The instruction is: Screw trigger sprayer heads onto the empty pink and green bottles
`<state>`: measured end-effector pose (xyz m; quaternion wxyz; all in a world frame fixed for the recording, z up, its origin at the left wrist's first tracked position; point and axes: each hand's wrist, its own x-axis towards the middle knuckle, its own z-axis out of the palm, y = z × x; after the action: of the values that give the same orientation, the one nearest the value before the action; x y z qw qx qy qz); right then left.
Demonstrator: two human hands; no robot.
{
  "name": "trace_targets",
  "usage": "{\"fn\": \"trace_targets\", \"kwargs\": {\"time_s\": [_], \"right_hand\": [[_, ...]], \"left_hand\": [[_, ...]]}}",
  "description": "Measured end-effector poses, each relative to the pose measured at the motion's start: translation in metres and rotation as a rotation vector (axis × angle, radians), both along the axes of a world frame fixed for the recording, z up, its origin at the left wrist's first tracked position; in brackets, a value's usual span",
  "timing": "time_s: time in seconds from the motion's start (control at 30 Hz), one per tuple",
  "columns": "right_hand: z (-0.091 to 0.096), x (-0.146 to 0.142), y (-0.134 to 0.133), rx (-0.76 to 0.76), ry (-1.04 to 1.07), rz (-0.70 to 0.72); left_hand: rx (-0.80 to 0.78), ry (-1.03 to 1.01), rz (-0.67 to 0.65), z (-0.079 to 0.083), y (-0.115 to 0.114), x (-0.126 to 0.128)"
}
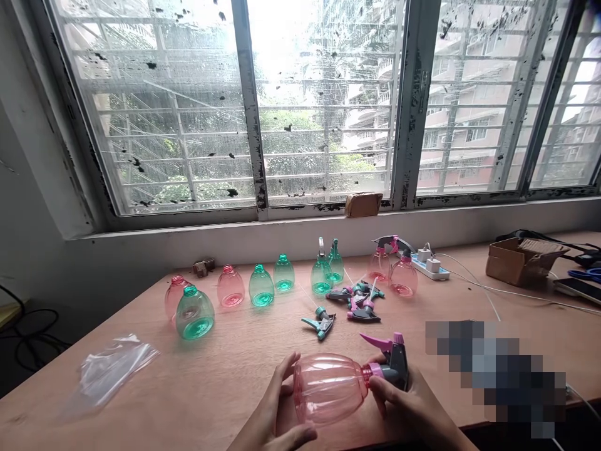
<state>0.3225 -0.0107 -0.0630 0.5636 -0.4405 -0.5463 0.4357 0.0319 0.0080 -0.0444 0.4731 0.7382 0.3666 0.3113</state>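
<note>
A pink see-through spray bottle (328, 386) lies on its side between my hands at the near edge of the wooden table (235, 363). My left hand (277, 416) is wrapped round the bottle's base. My right hand (399, 404) grips the grey and pink trigger head (392, 360) at the bottle's neck. Farther back stand several pink and green bottles without heads (195, 313), and loose trigger heads (359, 300) lie in a small heap mid-table.
A crumpled clear plastic bag (113, 366) lies at the left. A power strip (432, 266) with cables, a cardboard box (519, 260) and blue scissors (586, 274) sit at the back right. A window ledge runs behind the table.
</note>
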Motion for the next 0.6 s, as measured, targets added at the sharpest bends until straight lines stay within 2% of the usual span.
{"fn": "trace_targets", "kwargs": {"time_s": [0.27,0.37,0.6], "right_hand": [[0.002,0.0,-0.002,-0.015,-0.02,-0.003],[0.003,0.0,-0.002,-0.007,-0.019,0.005],[0.001,-0.001,-0.001,-0.03,-0.013,0.002]], "left_hand": [[-0.03,-0.141,-0.034,-0.019,0.013,0.0],[-0.048,-0.142,-0.02,-0.02,0.014,0.0],[0.084,-0.047,-0.037,-0.015,0.006,0.001]]}}
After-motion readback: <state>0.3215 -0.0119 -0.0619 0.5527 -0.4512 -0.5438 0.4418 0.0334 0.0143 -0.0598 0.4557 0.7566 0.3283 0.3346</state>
